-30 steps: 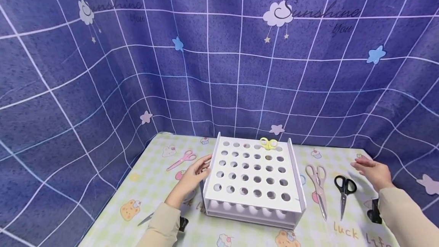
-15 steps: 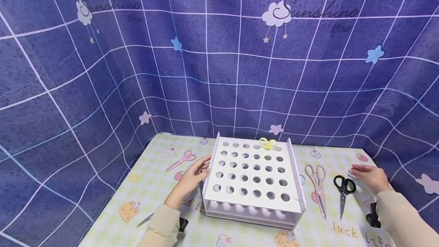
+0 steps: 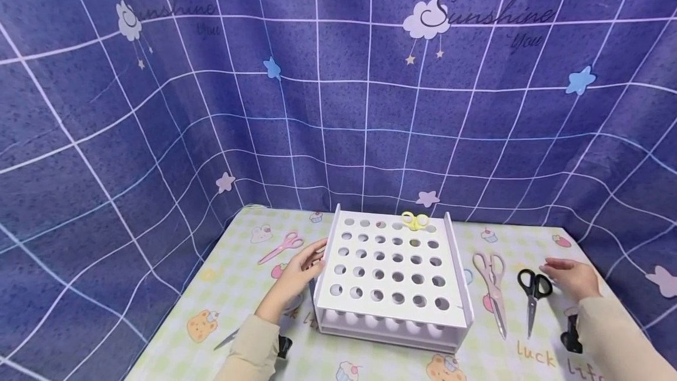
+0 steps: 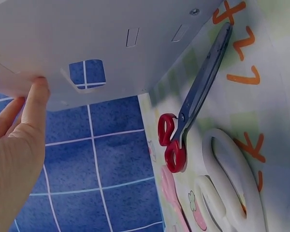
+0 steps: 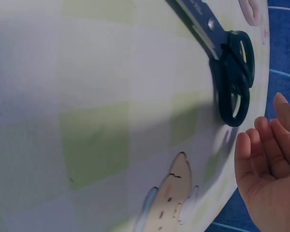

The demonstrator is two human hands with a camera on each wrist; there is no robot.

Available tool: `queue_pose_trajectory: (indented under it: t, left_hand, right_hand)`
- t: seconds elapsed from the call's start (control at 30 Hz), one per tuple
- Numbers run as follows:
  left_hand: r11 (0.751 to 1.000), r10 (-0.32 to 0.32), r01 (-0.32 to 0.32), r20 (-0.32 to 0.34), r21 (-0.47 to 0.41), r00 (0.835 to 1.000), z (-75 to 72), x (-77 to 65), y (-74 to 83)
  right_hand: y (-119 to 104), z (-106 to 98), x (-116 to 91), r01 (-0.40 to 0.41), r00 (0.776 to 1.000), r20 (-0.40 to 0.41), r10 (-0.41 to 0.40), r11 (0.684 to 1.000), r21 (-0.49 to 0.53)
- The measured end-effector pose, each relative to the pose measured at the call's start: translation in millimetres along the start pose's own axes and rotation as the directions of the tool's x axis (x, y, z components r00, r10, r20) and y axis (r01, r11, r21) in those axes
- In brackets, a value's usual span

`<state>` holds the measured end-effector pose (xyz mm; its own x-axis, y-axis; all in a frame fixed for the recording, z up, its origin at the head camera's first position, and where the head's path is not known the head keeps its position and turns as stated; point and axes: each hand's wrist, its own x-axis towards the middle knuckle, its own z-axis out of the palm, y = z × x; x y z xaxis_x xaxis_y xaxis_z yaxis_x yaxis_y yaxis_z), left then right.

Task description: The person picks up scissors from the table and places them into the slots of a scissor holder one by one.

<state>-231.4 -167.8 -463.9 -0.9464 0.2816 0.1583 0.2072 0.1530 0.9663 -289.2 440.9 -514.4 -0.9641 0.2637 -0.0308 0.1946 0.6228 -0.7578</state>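
A white rack (image 3: 378, 266) with rows of round holes stands mid-table. Yellow-handled scissors (image 3: 415, 221) sit in a back-row hole, handles up. My left hand (image 3: 296, 269) rests against the rack's left side; in the left wrist view a straight finger touches the side panel (image 4: 111, 29). Above the table beside the black scissors (image 3: 533, 296), my right hand (image 3: 571, 277) has relaxed fingers and holds nothing. The right wrist view shows this hand (image 5: 270, 169) just short of the black handles (image 5: 232, 79). Beige-pink scissors (image 3: 493, 290) lie between the rack and the black pair.
Pink scissors (image 3: 282, 247) lie back left. Red-handled scissors (image 4: 176, 140) and white handles (image 4: 232, 183) show beside the rack in the left wrist view. A blade (image 3: 226, 340) protrudes near my left sleeve. A blue curtain (image 3: 344, 87) hangs behind and left of the table.
My right hand has sunk slightly beside the black scissors, its fingers coming nearer the handles. My left hand stays at the rack's side, and the rack and scissors keep their places.
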Motion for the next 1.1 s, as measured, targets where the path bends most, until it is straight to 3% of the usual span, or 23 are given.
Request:
queue_pose_trajectory:
  t: [0.33, 0.57, 0.83, 1.1]
  left_hand:
    - [1.0, -0.007, 0.007, 0.004, -0.016, 1.0, 1.4, -1.6, 0.4]
    - [1.0, -0.01, 0.01, -0.001, -0.006, 1.0, 3.5, -1.2, -0.8]
    - [1.0, -0.006, 0.007, 0.02, -0.012, 1.0, 4.7, -1.2, -3.3]
    - [1.0, -0.022, 0.022, 0.024, -0.012, 0.999, 7.1, -2.3, -5.2]
  right_hand:
    - [4, 2, -9, -0.049, 0.999, -0.017, 0.049, 0.998, -0.041]
    - [10, 1, -10, -0.048, 0.999, 0.0, 0.048, 0.999, -0.01]
    - [15, -3, -11, -0.045, 0.998, 0.044, 0.05, 0.994, -0.1]
    - [16, -5, -15, -0.046, 0.999, 0.012, 0.049, 0.987, -0.154]
